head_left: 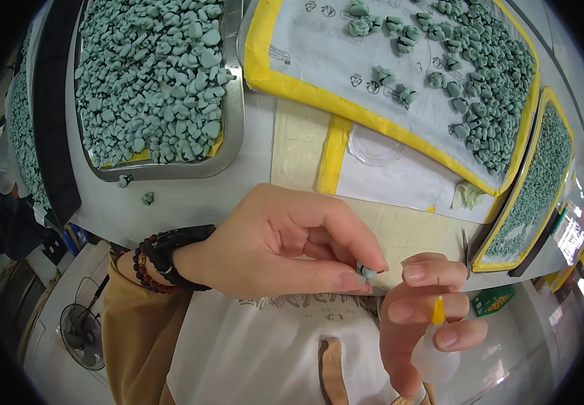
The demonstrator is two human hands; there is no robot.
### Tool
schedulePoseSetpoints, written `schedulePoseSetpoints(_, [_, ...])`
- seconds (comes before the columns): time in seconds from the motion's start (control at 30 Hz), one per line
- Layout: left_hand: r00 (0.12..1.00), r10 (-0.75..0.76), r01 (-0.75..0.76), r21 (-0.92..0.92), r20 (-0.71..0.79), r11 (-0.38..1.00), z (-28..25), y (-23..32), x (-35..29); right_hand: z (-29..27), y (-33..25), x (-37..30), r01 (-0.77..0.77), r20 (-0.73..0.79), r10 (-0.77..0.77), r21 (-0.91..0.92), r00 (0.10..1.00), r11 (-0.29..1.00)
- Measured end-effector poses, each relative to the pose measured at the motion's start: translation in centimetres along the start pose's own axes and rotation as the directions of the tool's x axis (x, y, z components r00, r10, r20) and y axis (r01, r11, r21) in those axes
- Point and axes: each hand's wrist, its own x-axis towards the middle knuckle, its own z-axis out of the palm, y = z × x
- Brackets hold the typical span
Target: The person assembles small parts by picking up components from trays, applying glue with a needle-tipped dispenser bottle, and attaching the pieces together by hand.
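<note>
Between the thumb and forefinger of my left hand point(285, 236) is a small grey-green piece point(367, 273), mostly covered by the fingertips. Just to its right, my right hand point(403, 320) grips a small translucent squeeze bottle point(435, 358) with a yellow needle tip point(438, 310) pointing up. The needle stands apart from the grey-green piece. Both hands hover over the near edge of the table, in front of a white apron point(258, 351).
A metal tray point(234, 128) heaped with grey-green pieces stands at the far left; two loose pieces point(148, 198) lie by it. Yellow-edged boards point(373, 118) carry petalled clusters, far right. Tweezers point(466, 250) and a green box point(493, 300) are at right. A fan point(82, 331) is lower left.
</note>
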Motion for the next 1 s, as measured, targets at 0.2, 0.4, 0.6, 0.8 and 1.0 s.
schedulePoseSetpoints(0.2, [0.988, 0.151, -0.15, 0.038, -0.044, 0.988, -0.3, -1.0, 0.0, -0.4, -0.3, 0.3, -0.064, 0.089, 0.064, -0.001, 0.994, 0.998])
schedulePoseSetpoints(0.4, [0.984, 0.102, -0.101, 0.016, -0.143, 0.995, 0.6, 0.0, 0.2, 0.2, -0.2, 0.3, -0.027, -0.004, 0.027, -0.099, 1.0, 0.995])
schedulePoseSetpoints(0.6, [0.997, 0.062, -0.06, 0.045, -0.055, 0.997, -0.6, -0.1, -0.1, -0.3, 0.4, 0.3, 0.031, 0.099, -0.02, -0.112, 0.995, 0.993])
schedulePoseSetpoints(0.8, [0.992, 0.116, -0.118, -0.053, -0.051, 0.992, -0.3, -0.6, -0.1, 0.8, 0.0, -0.2, -0.055, 0.004, 0.055, 0.005, 0.998, 0.998])
schedulePoseSetpoints(1.0, [0.989, 0.106, -0.095, 0.113, -0.102, 0.989, -0.1, -0.6, 0.0, 0.8, -0.2, -0.2, -0.054, -0.033, 0.056, 0.035, 0.998, 0.998])
